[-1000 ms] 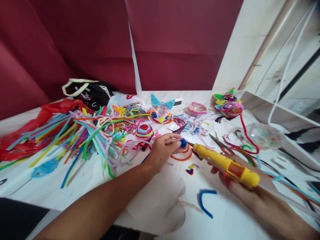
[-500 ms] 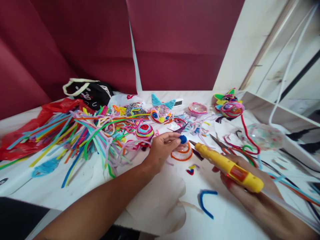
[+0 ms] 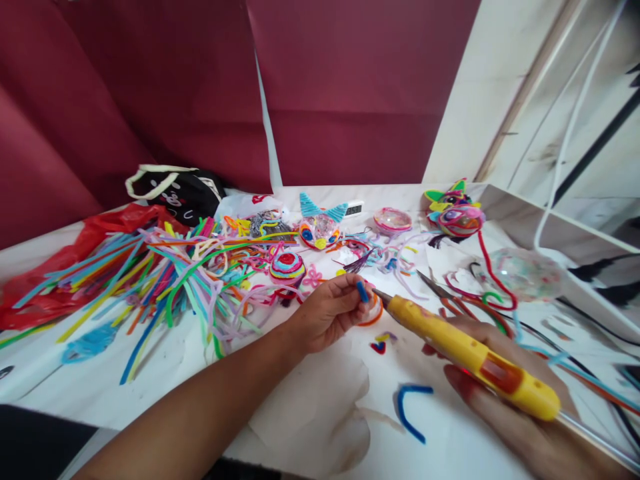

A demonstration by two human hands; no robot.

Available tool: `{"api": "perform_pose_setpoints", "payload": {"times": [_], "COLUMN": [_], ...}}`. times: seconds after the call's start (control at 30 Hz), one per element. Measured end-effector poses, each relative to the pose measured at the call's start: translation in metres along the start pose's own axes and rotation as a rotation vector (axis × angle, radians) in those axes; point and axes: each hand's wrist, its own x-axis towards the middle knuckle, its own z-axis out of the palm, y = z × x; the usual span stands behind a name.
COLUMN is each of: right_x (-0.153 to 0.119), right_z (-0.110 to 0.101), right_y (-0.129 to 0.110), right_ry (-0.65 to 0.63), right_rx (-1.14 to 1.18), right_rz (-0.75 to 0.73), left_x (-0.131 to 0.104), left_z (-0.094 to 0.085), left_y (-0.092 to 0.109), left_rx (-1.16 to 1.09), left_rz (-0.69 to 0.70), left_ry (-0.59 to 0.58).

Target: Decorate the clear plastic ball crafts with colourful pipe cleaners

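A short blue fuzzy strip is pinched between the fingertips of the left hand, at the centre of the worktable. A yellow stick-shaped glue gun is gripped in the right hand, with its metal nozzle directed left, just beside the strip; whether contact is made cannot be told. An orange fuzzy ring is partly hidden behind the left fingers. On the near side, a curved dark-blue pipe cleaner is laid on the white paper sheet. Small red, yellow and blue scraps are located between the two hands. To the left, a heap of multicoloured pipe cleaners is spread partly over a red plastic bag. To the right, open scissors are placed beyond the glue gun.
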Motion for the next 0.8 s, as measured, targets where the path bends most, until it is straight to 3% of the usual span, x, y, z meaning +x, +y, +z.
{"api": "perform_pose_setpoints", "payload": {"times": [0.27, 0.47, 0.8], "right_x": [-0.004, -0.002, -0.001], "right_z": [0.010, 0.003, 0.003], "right_y": [-0.005, 0.005, -0.001], "right_ry": [0.072, 0.001, 0.065], "right_rx": [0.002, -0.054, -0.142], "right_rz": [-0.004, -0.188, -0.274], "left_x": [-0.003, -0.003, -0.005], "left_z": [0.000, 0.001, 0.004], "left_y": [0.002, 0.003, 0.004], "left_rx": [-0.001, -0.019, -0.052], "left_rz": [-0.031, -0.032, -0.069], "left_ry": [-0.137, -0.162, -0.197]}}
